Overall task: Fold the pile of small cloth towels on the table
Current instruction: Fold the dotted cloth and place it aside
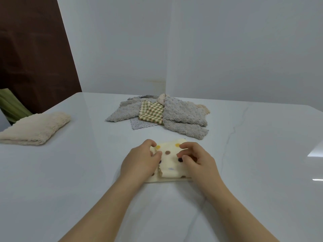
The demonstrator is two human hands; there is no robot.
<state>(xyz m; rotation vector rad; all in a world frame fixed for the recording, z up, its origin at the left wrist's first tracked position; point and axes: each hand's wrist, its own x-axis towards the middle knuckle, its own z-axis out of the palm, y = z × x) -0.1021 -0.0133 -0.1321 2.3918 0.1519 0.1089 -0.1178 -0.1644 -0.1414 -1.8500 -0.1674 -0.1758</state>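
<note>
Two hands are at work at the near centre of the desk (83, 172), both on one spotted towel (170, 165). That towel is cream with yellow, brown and dark dots. It lies flat, with an upper layer doubled over a lower one whose edge shows along the near side.

The left hand (141, 161) has its fingers curled and pinches the upper left edge of the doubled layer between thumb and forefinger. The right hand (197, 163) rests on the right part of the same towel with its fingers bent and the tips on the cloth. Whether it nips a fold cannot be told.

One pile (174, 116) of loose towels sits behind, apart from the spotted towel, toward the far edge of the desk. Counted in it:
- One checked towel (152, 112) in green, tan and cream, lying on top at the middle.
- At least two fluffy grey towels (183, 110), one on either side of it.
- One thin pale grey towel (139, 124), showing a corner underneath.
- Beige cloth peeking out at the top and at the right; how many pieces cannot be told.

One folded cream towel (35, 128) lies alone at the far left of the desk, well apart from the pile.

One green striped object (10, 105) shows past the left edge of the desk, in front of one brown panel (35, 49).
</note>
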